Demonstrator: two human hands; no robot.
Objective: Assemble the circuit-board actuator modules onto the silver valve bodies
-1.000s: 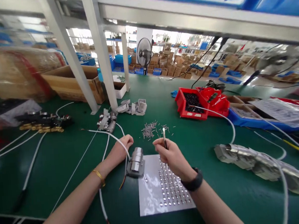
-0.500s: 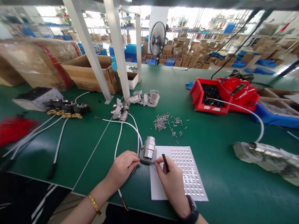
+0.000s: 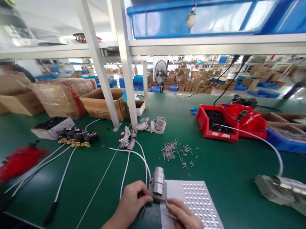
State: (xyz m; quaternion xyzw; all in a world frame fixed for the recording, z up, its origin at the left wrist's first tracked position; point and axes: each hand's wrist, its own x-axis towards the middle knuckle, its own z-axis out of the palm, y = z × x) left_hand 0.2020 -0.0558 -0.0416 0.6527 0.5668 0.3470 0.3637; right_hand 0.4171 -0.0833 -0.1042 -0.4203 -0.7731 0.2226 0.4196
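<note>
My left hand has its fingers curled against the left edge of a small metal valve part that sits on the green table, with a white cable running from it. My right hand is closed in a pinch on a thin metal tool, just below the valve part's base. The right hand rests on a white sheet of small round dots.
A pile of small metal pins lies beyond the sheet. Red bins stand at the right, a wrapped metal assembly at the far right. Brass fittings, red wires and cardboard boxes are at the left.
The camera has tilted upward, so both hands now sit at the bottom edge. The right hand has come down from the pins to the valve part's base. The left hand stays at the valve part.
</note>
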